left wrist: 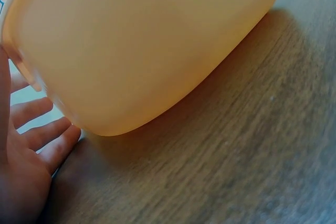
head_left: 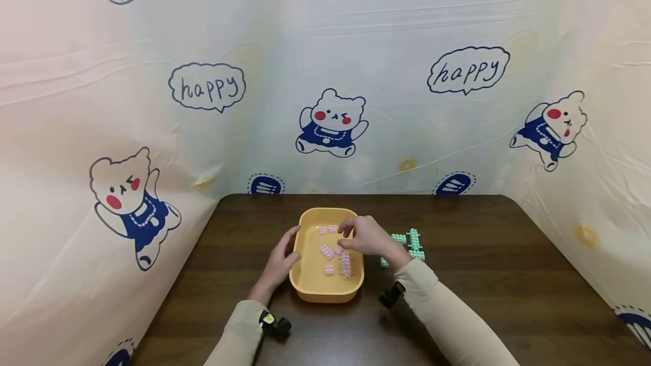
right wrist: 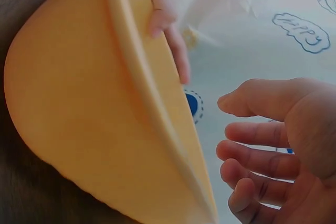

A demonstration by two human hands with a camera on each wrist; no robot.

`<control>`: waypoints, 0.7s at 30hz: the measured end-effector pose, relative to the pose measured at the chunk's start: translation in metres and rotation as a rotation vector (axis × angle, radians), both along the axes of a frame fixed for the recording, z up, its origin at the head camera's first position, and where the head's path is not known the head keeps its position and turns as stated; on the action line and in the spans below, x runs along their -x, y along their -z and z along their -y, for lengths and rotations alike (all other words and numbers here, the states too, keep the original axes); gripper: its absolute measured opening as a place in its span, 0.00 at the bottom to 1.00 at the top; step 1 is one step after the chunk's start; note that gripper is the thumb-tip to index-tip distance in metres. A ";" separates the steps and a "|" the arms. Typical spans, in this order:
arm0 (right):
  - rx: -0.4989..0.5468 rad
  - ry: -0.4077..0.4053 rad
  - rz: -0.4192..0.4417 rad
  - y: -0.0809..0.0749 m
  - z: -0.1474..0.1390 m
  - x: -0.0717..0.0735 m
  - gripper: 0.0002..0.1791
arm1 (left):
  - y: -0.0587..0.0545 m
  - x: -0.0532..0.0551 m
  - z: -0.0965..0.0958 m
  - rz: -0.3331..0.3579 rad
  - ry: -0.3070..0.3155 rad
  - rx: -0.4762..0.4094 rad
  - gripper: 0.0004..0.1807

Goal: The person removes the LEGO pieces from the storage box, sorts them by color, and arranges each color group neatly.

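A yellow tray (head_left: 312,287) with rounded corners stands on the table, holding several pink building bricks (head_left: 327,251). My left hand (head_left: 278,264) grips its left side, the thumb over the rim and the other fingers (left wrist: 55,142) along the outer wall. Above the tray's right part hovers my right hand (head_left: 363,236), its fingers loosely bent. In the right wrist view a gap shows between the right thumb (right wrist: 262,98) and the fingers, with nothing held there. A longer pink brick piece (head_left: 346,264) lies in the tray just below the right hand.
Right of the tray, partly behind the right forearm, several green brick pieces (head_left: 414,240) lie on the brown wooden table (head_left: 473,258). A patterned cloth (head_left: 386,33) hangs behind the table and along both sides.
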State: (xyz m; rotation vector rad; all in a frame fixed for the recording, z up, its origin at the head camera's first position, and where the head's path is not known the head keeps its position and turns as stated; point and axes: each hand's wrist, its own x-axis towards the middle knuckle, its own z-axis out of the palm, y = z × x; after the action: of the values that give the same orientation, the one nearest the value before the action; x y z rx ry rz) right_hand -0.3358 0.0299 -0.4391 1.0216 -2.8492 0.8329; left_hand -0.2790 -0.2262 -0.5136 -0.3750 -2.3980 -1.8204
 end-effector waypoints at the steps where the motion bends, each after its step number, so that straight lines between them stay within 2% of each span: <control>1: 0.004 -0.009 0.000 0.001 0.003 0.001 0.12 | 0.005 0.003 0.000 -0.010 -0.006 0.002 0.37; 6: 0.027 -0.059 -0.002 0.009 0.013 0.005 0.12 | 0.029 0.017 0.003 -0.066 -0.039 0.011 0.38; 15: 0.007 -0.065 0.056 0.020 0.025 0.011 0.14 | 0.027 0.018 0.003 -0.039 -0.029 -0.030 0.38; 21: -0.023 -0.097 0.093 0.026 0.031 0.013 0.18 | 0.028 0.017 0.003 -0.050 -0.036 -0.022 0.39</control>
State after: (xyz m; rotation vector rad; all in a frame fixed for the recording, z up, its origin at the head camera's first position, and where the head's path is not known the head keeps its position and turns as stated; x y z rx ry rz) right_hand -0.3492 -0.0013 -0.4651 1.1624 -2.9123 0.8789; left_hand -0.2962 -0.2294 -0.5416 -0.3691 -2.3348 -1.7985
